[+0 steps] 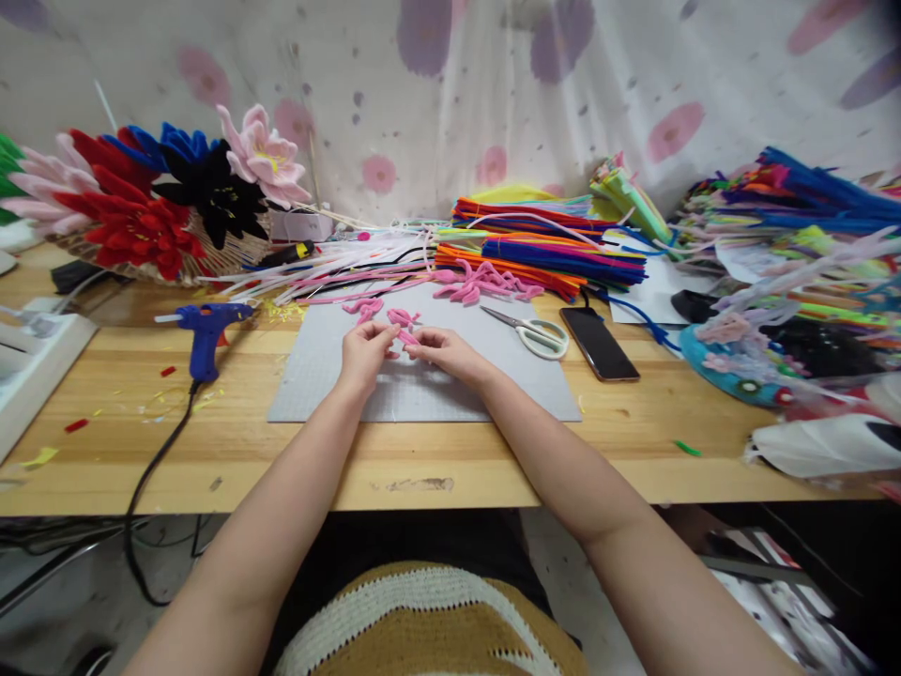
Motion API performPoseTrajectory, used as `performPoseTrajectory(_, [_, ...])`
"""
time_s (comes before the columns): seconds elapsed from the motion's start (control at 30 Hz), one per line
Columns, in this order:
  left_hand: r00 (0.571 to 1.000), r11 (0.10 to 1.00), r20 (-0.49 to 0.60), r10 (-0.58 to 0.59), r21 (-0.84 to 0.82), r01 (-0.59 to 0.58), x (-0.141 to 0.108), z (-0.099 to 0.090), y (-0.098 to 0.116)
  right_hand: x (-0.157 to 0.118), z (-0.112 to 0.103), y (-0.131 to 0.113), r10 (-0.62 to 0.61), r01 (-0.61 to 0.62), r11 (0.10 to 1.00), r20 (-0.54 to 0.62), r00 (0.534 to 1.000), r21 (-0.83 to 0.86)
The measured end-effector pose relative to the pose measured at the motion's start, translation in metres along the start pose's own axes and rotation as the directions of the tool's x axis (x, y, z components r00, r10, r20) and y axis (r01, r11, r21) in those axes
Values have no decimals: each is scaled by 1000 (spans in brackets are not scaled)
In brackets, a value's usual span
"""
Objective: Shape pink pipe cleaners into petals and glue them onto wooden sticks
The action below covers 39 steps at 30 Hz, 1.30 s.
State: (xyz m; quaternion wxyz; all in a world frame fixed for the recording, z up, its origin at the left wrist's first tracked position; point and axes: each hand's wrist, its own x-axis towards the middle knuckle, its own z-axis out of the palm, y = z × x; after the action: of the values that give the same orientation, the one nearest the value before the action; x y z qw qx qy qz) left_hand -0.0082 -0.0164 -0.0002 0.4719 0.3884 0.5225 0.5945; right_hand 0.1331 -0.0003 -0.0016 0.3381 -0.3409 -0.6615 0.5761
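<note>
Between my fingertips, over the grey board (450,399), is a short pink pipe cleaner piece (406,337). My left hand (364,355) pinches it from the left, and my right hand (447,352) grips its other side. Just beyond my fingers lie a looped pink pipe cleaner piece (403,317) and another bent pink piece (364,309). A heap of twisted pink pipe cleaners (485,284) rests at the board's back edge. White-handled scissors (539,338) lie on the board to the right of my right hand.
A blue glue gun (204,340) stands at left, its cord running off the table edge. Right of the board lies a phone (600,344). Bundles of coloured pipe cleaners (556,261) line the back. Pipe cleaner flowers (147,230) fill the back left; a power strip (38,376) sits left.
</note>
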Motion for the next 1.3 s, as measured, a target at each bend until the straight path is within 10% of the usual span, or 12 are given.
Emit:
performPoseTrajectory(0.37, [973,994,208,-98,-35,107,-3,0,5,-4,-6,0,20,-18,998,37,999,-52])
performPoseTrajectory(0.6, [985,993,152,-87,-71,98,0,-4,6,-3,-11,3,-5,7,999,54,999,-35])
performPoseTrajectory(0.83, [960,976,226,-167,-100,193,-1,-4,6,0,-10,7,-195,184,968,-50,980,-171])
performPoseTrajectory(1.13, [832,855,358,-424,-144,498,2,-3,4,1,-4,7,-384,350,901,-99,918,-256])
performPoseTrajectory(1.3, [891,919,310,-332,-108,379,2,-6,4,-1,-13,5,-304,290,928,-29,952,-233])
